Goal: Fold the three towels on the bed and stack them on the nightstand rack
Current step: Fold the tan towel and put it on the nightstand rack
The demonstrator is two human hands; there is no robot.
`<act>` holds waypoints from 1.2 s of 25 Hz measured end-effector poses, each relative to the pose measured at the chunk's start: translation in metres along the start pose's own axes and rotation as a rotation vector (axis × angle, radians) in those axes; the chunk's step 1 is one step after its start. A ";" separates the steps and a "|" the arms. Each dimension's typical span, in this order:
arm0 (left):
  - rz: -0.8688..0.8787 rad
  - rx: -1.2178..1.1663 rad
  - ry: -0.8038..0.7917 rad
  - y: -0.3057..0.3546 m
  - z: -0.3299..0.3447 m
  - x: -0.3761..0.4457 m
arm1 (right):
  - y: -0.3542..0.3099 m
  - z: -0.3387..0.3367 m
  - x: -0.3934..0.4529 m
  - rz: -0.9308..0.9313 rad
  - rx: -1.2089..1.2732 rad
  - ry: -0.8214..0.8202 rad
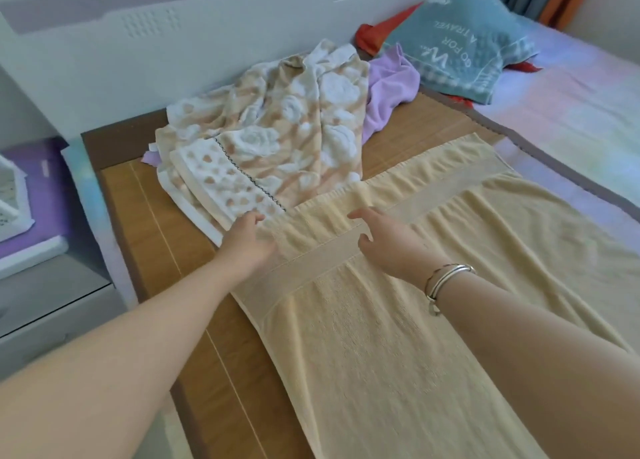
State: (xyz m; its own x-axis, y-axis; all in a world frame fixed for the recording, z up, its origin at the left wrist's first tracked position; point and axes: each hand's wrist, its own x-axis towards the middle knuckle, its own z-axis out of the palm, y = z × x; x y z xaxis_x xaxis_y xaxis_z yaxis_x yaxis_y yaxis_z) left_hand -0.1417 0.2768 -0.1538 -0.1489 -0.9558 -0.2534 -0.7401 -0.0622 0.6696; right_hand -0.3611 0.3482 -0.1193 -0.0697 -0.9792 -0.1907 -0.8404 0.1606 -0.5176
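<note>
Your two hands are extended over the far end of the yellow towel, which lies spread lengthwise on the bamboo mat covering the bed. The towel's far edge is bunched into small folds between your hands, and its woven band runs across just below them.

Your left hand sits at the towel's far left corner, fingers loosely curled and touching the fabric where the yellow towel meets the floral towel. Whether the fingers actually pinch the corner cannot be told. Your right hand rests near the middle of the far edge, fingers spread and relaxed, holding nothing. Silver bangles circle your right wrist.

The floral towel lies crumpled just beyond the yellow one, touching its far edge. A purple towel lies partly under the floral towel and shows at its right side. Behind it, a blue pillow rests against the headboard, with a red cloth beneath it. To the left of the bed, a white rack stands on the nightstand.
</note>
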 end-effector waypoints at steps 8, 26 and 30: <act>-0.026 0.004 -0.061 -0.039 0.055 0.063 | 0.020 0.034 0.121 0.061 -0.092 0.073; -0.032 0.199 -0.011 -0.036 0.063 0.073 | 0.088 -0.018 0.125 0.237 -0.558 0.199; 0.040 0.344 0.164 -0.008 0.060 0.046 | 0.096 -0.035 0.076 0.188 -0.291 0.311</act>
State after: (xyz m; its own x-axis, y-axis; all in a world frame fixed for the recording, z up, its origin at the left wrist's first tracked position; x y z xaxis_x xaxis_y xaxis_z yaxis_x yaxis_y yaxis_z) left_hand -0.1818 0.2506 -0.2131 -0.0959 -0.9906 -0.0981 -0.9169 0.0495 0.3960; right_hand -0.4659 0.2850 -0.1539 -0.3553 -0.9345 0.0233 -0.9107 0.3404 -0.2340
